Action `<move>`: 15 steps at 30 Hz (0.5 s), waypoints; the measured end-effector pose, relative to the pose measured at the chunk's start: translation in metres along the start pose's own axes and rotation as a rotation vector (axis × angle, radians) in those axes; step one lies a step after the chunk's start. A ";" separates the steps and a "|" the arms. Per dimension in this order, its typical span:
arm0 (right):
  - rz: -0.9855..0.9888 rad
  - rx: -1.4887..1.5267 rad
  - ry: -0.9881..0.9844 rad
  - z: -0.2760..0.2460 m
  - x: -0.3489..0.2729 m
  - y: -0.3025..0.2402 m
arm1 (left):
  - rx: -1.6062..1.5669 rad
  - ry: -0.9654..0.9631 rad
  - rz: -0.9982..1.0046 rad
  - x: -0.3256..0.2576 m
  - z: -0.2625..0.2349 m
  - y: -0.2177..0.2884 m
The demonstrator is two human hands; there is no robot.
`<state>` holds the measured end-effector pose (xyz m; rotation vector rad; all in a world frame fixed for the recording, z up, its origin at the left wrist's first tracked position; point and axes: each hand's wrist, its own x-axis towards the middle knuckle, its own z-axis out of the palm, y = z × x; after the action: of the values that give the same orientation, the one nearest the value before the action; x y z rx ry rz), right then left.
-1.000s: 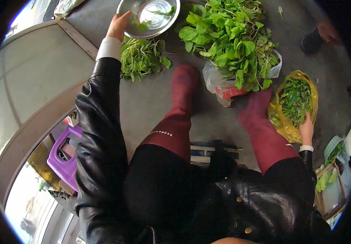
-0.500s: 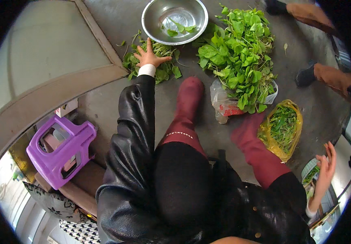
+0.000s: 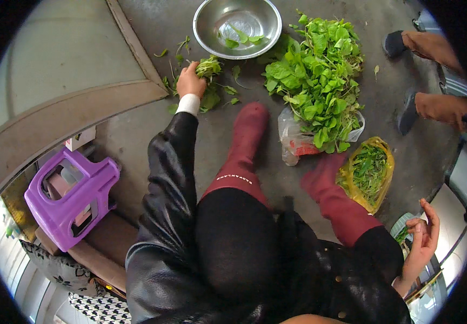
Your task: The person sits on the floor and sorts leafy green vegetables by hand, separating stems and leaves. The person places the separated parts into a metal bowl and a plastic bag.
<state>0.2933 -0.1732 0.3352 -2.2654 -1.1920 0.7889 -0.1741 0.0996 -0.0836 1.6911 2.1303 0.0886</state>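
My left hand (image 3: 191,82) is closed around a bunch of leafy greens (image 3: 208,66), just off the near left side of a steel basin (image 3: 210,21). Some loose leaves and stems (image 3: 210,101) lie on the floor beneath and around it. Inside the basin are a few green leaves (image 3: 239,35). Off to the lower right, my right hand (image 3: 422,243) is raised with its fingers apart and loosely bent, and nothing shows in it. Close to that hand is a pale container (image 3: 400,224) with greens in it, partly hidden.
A large heap of leafy greens (image 3: 320,75) lies right of the basin, partly on a clear plastic bag (image 3: 291,137). A yellow bag (image 3: 389,170) of cut greens rests beside my right boot (image 3: 333,186). Another person's legs (image 3: 433,110) are at right. A purple plastic stool (image 3: 41,205) sits left.
My left hand was spread over the pile of greens; its fingers have closed and gathered a bunch, leaving scattered leaves. My right hand has shifted slightly down. The other person's feet moved a little.
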 end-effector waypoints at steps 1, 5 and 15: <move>0.003 0.021 -0.005 0.003 -0.002 -0.005 | -0.042 0.042 0.014 -0.006 -0.004 0.002; 0.044 0.045 -0.071 0.015 0.002 -0.024 | -0.321 0.236 0.150 -0.021 -0.036 0.002; 0.045 0.006 -0.213 0.024 0.008 -0.034 | -0.397 0.523 0.546 0.057 -0.095 0.130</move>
<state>0.2609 -0.1457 0.3373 -2.2542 -1.2319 1.0726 -0.0984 0.2063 0.0264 2.0874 1.7181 1.1375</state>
